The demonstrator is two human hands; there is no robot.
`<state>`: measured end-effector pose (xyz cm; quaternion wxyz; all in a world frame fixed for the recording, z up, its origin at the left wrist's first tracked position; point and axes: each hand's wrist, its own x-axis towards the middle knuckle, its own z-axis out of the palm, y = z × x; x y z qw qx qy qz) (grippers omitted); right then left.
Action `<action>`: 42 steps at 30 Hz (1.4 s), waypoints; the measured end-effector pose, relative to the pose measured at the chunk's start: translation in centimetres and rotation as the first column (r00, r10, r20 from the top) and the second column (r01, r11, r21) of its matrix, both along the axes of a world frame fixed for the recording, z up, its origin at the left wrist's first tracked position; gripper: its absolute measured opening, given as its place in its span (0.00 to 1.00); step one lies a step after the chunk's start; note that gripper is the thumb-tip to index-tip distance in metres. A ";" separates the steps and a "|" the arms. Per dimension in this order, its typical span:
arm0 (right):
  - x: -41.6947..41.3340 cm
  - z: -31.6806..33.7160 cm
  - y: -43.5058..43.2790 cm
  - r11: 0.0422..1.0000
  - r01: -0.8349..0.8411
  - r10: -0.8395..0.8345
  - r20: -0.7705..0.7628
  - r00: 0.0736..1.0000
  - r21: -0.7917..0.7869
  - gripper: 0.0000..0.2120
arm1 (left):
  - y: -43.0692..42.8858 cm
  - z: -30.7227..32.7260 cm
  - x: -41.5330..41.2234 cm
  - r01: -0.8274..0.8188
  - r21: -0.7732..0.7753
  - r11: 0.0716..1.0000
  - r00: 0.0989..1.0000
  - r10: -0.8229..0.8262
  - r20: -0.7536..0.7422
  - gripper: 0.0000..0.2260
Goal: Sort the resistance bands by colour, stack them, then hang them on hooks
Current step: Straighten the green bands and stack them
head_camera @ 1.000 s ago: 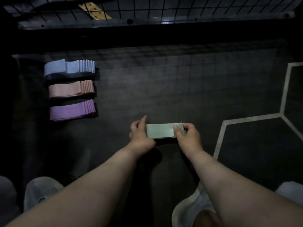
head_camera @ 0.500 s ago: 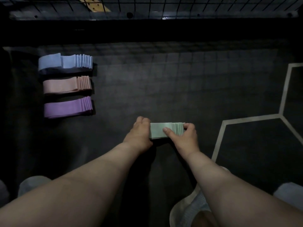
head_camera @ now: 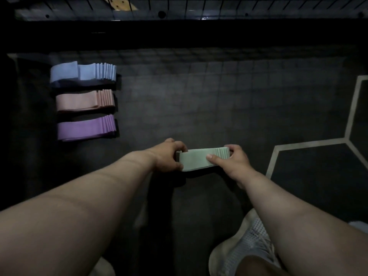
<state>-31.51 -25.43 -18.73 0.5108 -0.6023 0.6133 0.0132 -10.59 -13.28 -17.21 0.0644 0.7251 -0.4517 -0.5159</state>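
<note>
A stack of green resistance bands (head_camera: 199, 159) lies flat between my two hands, low over the dark floor. My left hand (head_camera: 169, 155) grips its left end with curled fingers. My right hand (head_camera: 234, 161) holds the right end, thumb across the top and fingers curled behind. At the far left three sorted stacks lie in a column on the floor: blue bands (head_camera: 83, 72) at the top, pink bands (head_camera: 84, 100) in the middle, purple bands (head_camera: 85, 127) at the bottom.
A black wire grid panel (head_camera: 219, 5) runs along the top of the view. Pale floor lines (head_camera: 310, 144) form an angular shape at right. My white shoes (head_camera: 249, 248) show at the bottom edge.
My left hand's fingers have curled round the left end of the green stack, and the stack has lifted slightly. The view has shifted a little toward the right.
</note>
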 end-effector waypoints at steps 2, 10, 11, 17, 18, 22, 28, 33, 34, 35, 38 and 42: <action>-0.5 0.1 -0.1 0.998 -0.054 0.052 0.033 0.998 0.039 0.40 | 0.3 0.2 -0.1 0.097 -0.033 0.995 0.995 -0.096 0.029 0.22; -2.3 0.3 -0.1 0.894 -0.440 0.440 -0.022 0.898 -0.077 0.30 | 2.9 1.4 -3.8 0.466 -0.186 0.865 0.854 -0.385 0.349 0.15; -2.5 0.2 0.3 0.874 -0.472 0.472 -0.027 0.881 -0.113 0.29 | 3.1 1.3 -4.3 0.505 -0.185 0.843 0.825 -0.409 0.390 0.14; -3.4 0.3 1.6 0.783 -0.582 0.584 -0.062 0.809 -0.221 0.30 | 4.3 0.8 -5.7 0.553 -0.140 0.821 0.751 -0.419 0.510 0.19; -3.4 0.4 1.6 0.758 -0.607 0.609 -0.076 0.790 -0.239 0.31 | 4.5 0.7 -5.6 0.563 -0.131 0.816 0.734 -0.421 0.533 0.19; -3.5 0.9 1.1 0.671 -0.710 0.689 -0.176 0.703 -0.215 0.24 | 4.9 0.3 -5.1 0.597 -0.076 0.799 0.676 -0.449 0.584 0.19; -1.2 3.7 0.7 0.760 -0.646 0.642 -0.073 0.763 -0.069 0.23 | 3.9 1.8 -2.5 0.534 -0.125 0.836 0.773 -0.424 0.472 0.17; 3.7 7.5 0.4 0.845 -0.500 0.486 0.117 0.866 0.189 0.27 | 4.8 6.2 2.7 -0.001 -0.042 0.999 0.997 -0.003 -0.080 0.14; 4.7 8.6 0.6 0.839 -0.488 0.468 0.136 0.873 0.243 0.27 | 5.4 7.5 3.5 -0.136 0.031 0.990 0.971 0.140 -0.194 0.11; 5.6 9.8 0.9 0.837 -0.459 0.433 0.153 0.889 0.297 0.28 | 6.1 9.1 4.2 -0.254 0.105 0.962 0.916 0.274 -0.294 0.10; 8.1 13.6 2.7 0.783 -0.378 0.297 0.237 0.925 0.494 0.27 | 8.6 14.1 5.8 -0.472 0.227 0.852 0.736 0.522 -0.430 0.10; 10.8 20.0 6.3 0.718 -0.487 0.376 0.313 0.872 0.497 0.24 | 13.1 20.8 7.2 -0.636 0.209 0.743 0.600 0.647 -0.471 0.15</action>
